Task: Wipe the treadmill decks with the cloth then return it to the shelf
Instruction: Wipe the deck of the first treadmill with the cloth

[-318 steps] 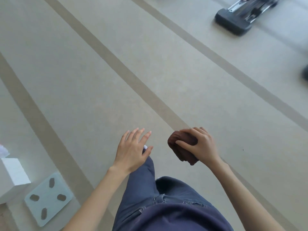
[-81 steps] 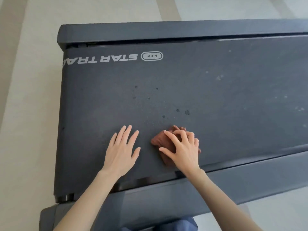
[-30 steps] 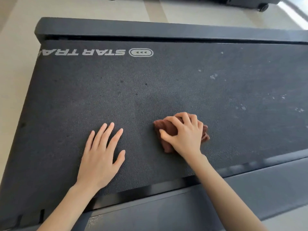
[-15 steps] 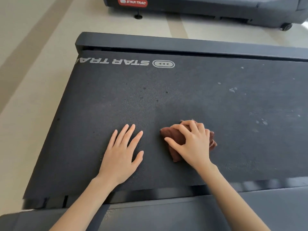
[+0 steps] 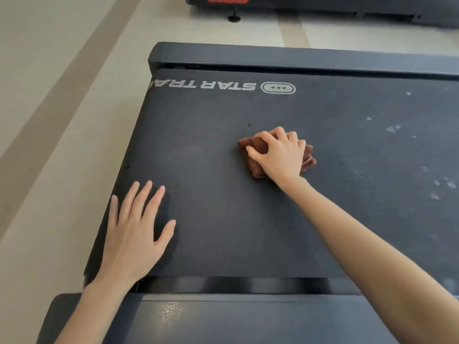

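Observation:
A dark grey treadmill deck [image 5: 223,207] with a white STAR TRAC logo fills most of the head view. On its middle lies a bunched reddish-brown cloth [image 5: 255,167], and my right hand [image 5: 280,155] grips it with curled fingers, pressing it onto the belt. My left hand [image 5: 134,234] lies flat, fingers spread, on the belt's near left corner. Pale specks mark the belt at the right.
The near side rail [image 5: 223,316] of the treadmill runs along the bottom. A second treadmill [image 5: 323,6] with a red label stands beyond, across a strip of beige striped floor [image 5: 62,120]. Floor also lies to the left.
My right hand has slid the cloth farther across the belt, away from me. My left hand has shifted toward the belt's left edge.

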Available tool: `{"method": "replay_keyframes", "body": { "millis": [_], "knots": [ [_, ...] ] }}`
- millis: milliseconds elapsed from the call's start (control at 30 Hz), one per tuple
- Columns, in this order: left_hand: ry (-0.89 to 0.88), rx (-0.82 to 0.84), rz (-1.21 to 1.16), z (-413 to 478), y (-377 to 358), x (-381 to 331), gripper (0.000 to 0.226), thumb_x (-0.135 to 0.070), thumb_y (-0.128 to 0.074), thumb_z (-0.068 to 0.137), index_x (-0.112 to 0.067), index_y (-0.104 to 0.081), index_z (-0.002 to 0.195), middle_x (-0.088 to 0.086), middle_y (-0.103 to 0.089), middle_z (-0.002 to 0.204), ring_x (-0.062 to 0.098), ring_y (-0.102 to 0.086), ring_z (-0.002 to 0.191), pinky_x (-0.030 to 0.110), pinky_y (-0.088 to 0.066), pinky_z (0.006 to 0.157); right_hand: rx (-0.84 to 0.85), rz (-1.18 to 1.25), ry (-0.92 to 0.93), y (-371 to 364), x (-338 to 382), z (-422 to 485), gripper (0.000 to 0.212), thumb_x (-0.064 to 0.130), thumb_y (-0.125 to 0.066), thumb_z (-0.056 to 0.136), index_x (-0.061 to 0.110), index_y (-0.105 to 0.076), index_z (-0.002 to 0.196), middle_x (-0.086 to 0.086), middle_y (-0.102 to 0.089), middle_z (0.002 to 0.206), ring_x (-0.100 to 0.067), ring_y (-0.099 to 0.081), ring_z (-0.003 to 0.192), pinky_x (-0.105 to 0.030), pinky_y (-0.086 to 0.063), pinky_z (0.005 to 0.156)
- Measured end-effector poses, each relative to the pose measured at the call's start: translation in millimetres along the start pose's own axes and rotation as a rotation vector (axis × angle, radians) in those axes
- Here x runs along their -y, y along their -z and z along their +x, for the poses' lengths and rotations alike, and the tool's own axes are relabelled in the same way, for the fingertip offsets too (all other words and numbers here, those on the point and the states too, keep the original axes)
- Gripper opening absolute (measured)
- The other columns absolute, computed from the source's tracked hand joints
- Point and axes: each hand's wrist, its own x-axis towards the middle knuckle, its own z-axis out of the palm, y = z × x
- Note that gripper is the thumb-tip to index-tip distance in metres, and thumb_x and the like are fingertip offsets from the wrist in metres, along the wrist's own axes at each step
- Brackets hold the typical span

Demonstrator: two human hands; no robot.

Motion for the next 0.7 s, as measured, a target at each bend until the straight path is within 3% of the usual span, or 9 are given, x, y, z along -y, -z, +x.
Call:
{"method": "replay_keyframes", "body": {
  "millis": [200,467,600,700],
  "knots": [
    [0.170,0.034,-0.124,-27,-6,36,0.074,-0.056,-0.031,0.089,-0.009,-0.025,0.146,0.012,-0.018,0.155,0.029,-0.019,0.141,0.046,-0.021,0.114,0.019,-0.038,-0.085,-4,26,1,0.036,0.054,-0.051,0.084,0.029,-0.061,0.109,-0.009,-0.057,0.116,-0.037,-0.046,0.106,-0.045,-0.031,0.087],
    [0.178,0.006,-0.194,-29,-11,40,0.070,-0.056,-0.030,0.092,-0.011,-0.025,0.146,0.010,-0.016,0.155,0.028,-0.017,0.142,0.042,-0.019,0.115,0.047,0.117,0.383,37,63,-156,0.028,0.054,-0.057,0.078,0.036,-0.067,0.097,0.004,-0.061,0.103,-0.029,-0.052,0.100,-0.042,-0.038,0.082],
    [0.152,0.003,-0.199,-29,-11,41,0.078,-0.058,-0.024,0.084,-0.008,-0.029,0.144,0.013,-0.020,0.154,0.031,-0.021,0.140,0.043,-0.022,0.113,0.124,0.146,0.586,39,63,-134,0.028,0.057,-0.057,0.079,0.037,-0.067,0.096,0.007,-0.061,0.097,-0.024,-0.053,0.090,-0.037,-0.038,0.074],
    [0.123,0.000,-0.234,-30,-11,44,0.078,-0.058,-0.026,0.084,-0.008,-0.029,0.144,0.013,-0.019,0.154,0.030,-0.020,0.141,0.043,-0.021,0.114,0.142,0.105,0.545,25,75,-83,0.034,0.060,-0.054,0.079,0.035,-0.068,0.098,0.006,-0.060,0.097,-0.025,-0.053,0.089,-0.038,-0.039,0.075]
  ]
}}
